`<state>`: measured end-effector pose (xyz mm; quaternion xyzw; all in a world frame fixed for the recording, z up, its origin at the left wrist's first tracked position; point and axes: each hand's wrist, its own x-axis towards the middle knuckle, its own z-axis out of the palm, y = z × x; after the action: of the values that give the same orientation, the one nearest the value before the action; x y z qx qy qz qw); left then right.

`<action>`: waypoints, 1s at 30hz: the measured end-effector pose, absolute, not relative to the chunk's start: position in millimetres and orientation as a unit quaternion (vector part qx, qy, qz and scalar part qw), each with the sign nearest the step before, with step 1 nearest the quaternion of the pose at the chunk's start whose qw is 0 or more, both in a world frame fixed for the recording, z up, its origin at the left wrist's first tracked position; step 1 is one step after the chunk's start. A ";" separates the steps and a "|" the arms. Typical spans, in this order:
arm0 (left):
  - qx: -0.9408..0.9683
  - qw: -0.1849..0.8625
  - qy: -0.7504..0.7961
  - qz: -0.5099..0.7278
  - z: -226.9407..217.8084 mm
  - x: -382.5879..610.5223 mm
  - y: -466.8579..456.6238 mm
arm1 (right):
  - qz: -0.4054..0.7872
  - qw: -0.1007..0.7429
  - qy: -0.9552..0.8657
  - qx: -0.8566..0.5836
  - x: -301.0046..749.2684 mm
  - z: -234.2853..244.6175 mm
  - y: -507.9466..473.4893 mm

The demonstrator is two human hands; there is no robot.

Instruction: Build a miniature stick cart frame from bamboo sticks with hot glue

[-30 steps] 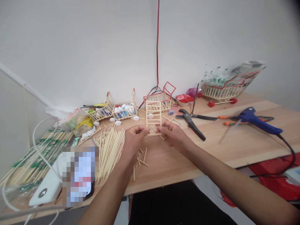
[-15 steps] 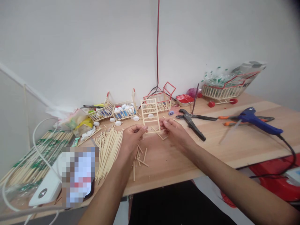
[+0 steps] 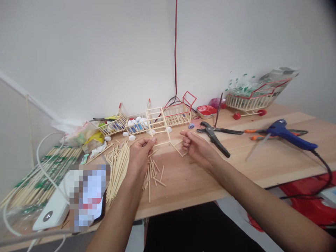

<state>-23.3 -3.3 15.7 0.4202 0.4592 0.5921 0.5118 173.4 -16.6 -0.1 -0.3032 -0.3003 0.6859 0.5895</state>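
Fingers (image 3: 151,140) of the left hand (image 3: 139,155) pinch the lower end of a pale, ladder-shaped wooden-stick frame (image 3: 157,120), held tilted above the light wooden bench (image 3: 249,157) near its back edge. The right hand (image 3: 195,147) is curled closed, empty as far as can be seen, just beside the frame and not touching it.

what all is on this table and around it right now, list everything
stick frame: one, pale wood, tilted, held above table centre
loose sticks: one heap, pale, left of centre
stick carts: about four, pale with red trim, along the back
cable: one, red and black, hanging behind centre
glue gun: one, blue, right side
pliers: one, black, right of centre
table: one, light wood, under everything
left hand: one, fingers pinching the stick frame's lower edge
right hand: one, fingers curled, beside the frame
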 end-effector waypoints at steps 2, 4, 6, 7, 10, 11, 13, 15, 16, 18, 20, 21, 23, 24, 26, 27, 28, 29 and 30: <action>0.417 0.509 0.458 0.597 15.3 -24.3 -2.6 | 0.693 0.589 -0.290 -0.298 174.3 1.7 -17.0; 0.415 0.507 0.457 0.601 15.5 -25.2 -2.2 | 0.698 0.585 -0.286 -0.297 175.4 2.8 -17.0; 0.413 0.506 0.456 0.605 15.9 -25.9 -1.7 | 0.695 0.585 -0.289 -0.302 176.7 3.1 -16.3; 0.410 0.505 0.456 0.607 16.2 -26.3 -1.5 | 0.691 0.587 -0.291 -0.306 177.4 2.9 -15.7; 0.403 0.501 0.456 0.615 16.8 -27.2 -0.7 | 0.674 0.602 -0.291 -0.313 179.5 2.2 -13.2; 0.401 0.499 0.456 0.619 16.9 -27.6 -0.5 | 0.668 0.610 -0.289 -0.313 180.1 2.1 -12.3; 0.398 0.496 0.455 0.623 17.0 -28.3 0.1 | 0.650 0.632 -0.284 -0.311 180.9 2.4 -10.8; 0.396 0.496 0.455 0.625 17.3 -28.9 0.5 | 0.629 0.654 -0.281 -0.312 181.4 3.2 -9.7; 0.395 0.497 0.455 0.625 17.5 -29.1 0.6 | 0.620 0.662 -0.282 -0.315 181.7 3.6 -9.3; 0.394 0.498 0.455 0.624 18.3 -29.4 0.5 | 0.605 0.668 -0.292 -0.320 182.5 4.0 -8.6; 0.394 0.498 0.454 0.626 19.1 -29.5 0.2 | 0.588 0.675 -0.306 -0.324 183.8 3.9 -8.0; 0.393 0.497 0.453 0.626 19.4 -29.6 0.0 | 0.576 0.682 -0.311 -0.327 184.7 3.6 -7.7; 0.393 0.497 0.453 0.628 19.7 -29.8 -0.2 | 0.550 0.699 -0.312 -0.335 186.5 2.9 -7.1; 0.392 0.497 0.453 0.627 19.6 -29.9 -0.3 | 0.536 0.709 -0.309 -0.338 187.5 2.6 -6.8; 0.394 0.498 0.454 0.625 19.5 -30.1 -0.2 | 0.513 0.729 -0.297 -0.342 189.3 2.2 -6.1; 0.396 0.500 0.454 0.623 19.3 -30.2 -0.2 | 0.504 0.738 -0.291 -0.343 190.0 2.2 -5.8; 0.397 0.501 0.453 0.621 19.2 -30.2 -0.1 | 0.498 0.744 -0.286 -0.343 190.6 2.4 -5.6; 0.398 0.502 0.453 0.620 19.0 -30.2 -0.1 | 0.494 0.747 -0.283 -0.343 191.1 2.6 -5.4; 0.399 0.503 0.452 0.619 18.8 -30.1 -0.2 | 0.491 0.750 -0.282 -0.343 191.4 2.8 -5.4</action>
<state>-30.1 -0.2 18.8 0.3991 0.4520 0.6192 0.5030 191.4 -5.4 2.8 -0.3431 -0.2818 0.4909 0.7496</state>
